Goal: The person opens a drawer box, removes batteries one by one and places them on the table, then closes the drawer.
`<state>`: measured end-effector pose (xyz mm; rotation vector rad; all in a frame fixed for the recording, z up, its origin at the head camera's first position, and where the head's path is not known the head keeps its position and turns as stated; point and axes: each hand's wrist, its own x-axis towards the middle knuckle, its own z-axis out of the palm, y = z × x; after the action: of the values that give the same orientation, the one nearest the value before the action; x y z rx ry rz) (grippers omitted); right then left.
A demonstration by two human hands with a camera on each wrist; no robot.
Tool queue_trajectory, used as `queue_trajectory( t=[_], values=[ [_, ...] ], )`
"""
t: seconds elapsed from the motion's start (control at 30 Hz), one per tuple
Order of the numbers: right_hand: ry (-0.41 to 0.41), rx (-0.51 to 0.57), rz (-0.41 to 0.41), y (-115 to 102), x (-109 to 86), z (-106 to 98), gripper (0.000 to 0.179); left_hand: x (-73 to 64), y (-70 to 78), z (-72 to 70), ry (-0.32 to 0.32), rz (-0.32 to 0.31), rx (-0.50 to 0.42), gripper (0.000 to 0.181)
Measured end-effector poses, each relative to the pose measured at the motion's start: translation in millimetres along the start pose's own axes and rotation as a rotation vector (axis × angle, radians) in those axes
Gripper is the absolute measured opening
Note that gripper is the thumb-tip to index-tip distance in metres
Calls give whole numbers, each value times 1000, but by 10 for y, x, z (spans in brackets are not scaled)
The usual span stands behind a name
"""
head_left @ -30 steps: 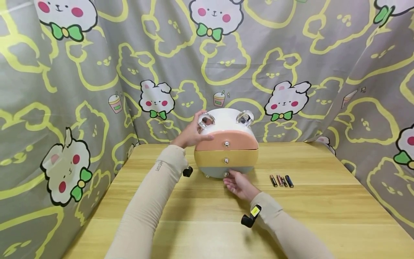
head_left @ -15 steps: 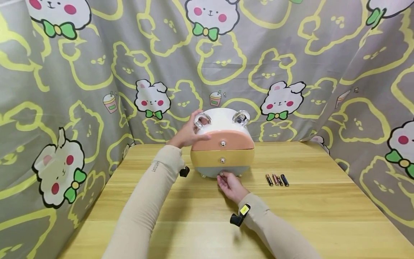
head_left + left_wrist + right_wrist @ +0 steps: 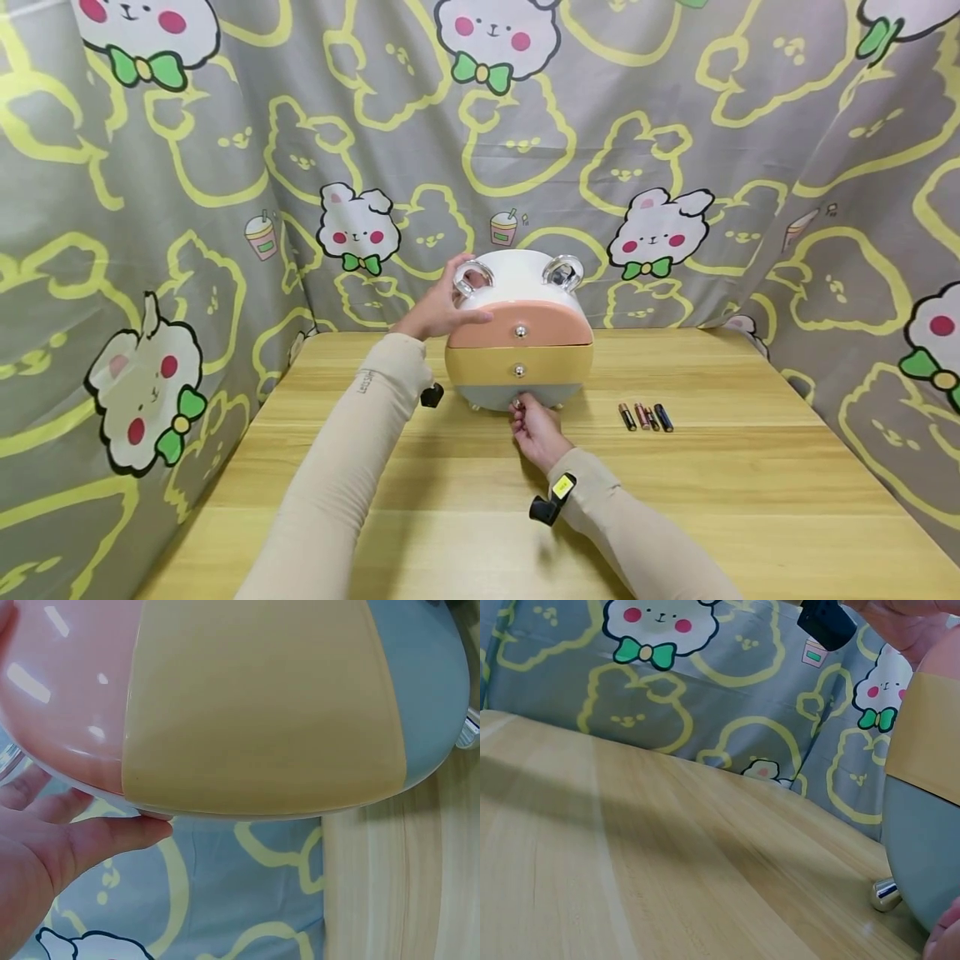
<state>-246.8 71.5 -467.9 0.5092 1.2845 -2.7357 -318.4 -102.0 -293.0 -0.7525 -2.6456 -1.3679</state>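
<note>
The bottom drawer (image 3: 483, 397)'s knob (image 3: 517, 404) is pinched by the right hand (image 3: 537, 430), its wrist now swung inward, while the cabinet (image 3: 519, 271) on the table (image 3: 465, 533) is gripped by the left hand (image 3: 441, 311), the drawer still closed.

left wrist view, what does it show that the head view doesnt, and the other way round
Only the left wrist view shows a fingertip of the left hand beside the yellow drawer's edge. Only the head view shows the four batteries, the upper two knobs and the right sleeve. Both share all three drawer fronts, a silver foot, the left hand, table and patterned curtain.
</note>
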Motion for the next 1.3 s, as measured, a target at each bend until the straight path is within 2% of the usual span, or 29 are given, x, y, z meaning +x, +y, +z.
queue_trajectory(
  t=[0.33,0.47,0.7,0.83,0.9,1.13,1.3],
  values=[
    [121,-10,-50,29,-7,32,16,11,-15,25,-1,20,-26,106],
    [170,-33,-77,51,-14,37,19,11,-1,24,-5,13,-6,107],
    [170,-61,-73,44,-73,44,17,-5,24,11,4,-22,28,107],
    [158,-63,-68,33,-99,46,16,-11,44,7,6,-11,31,107],
    [158,-69,-65,35,-105,44,15,-9,42,3,-3,1,57,113],
    [150,-83,-51,60,-137,33,13,20,-24,25,-39,63,239,144],
    [152,-64,-54,65,-186,39,14,25,-23,79,-37,63,313,149]
  ],
)
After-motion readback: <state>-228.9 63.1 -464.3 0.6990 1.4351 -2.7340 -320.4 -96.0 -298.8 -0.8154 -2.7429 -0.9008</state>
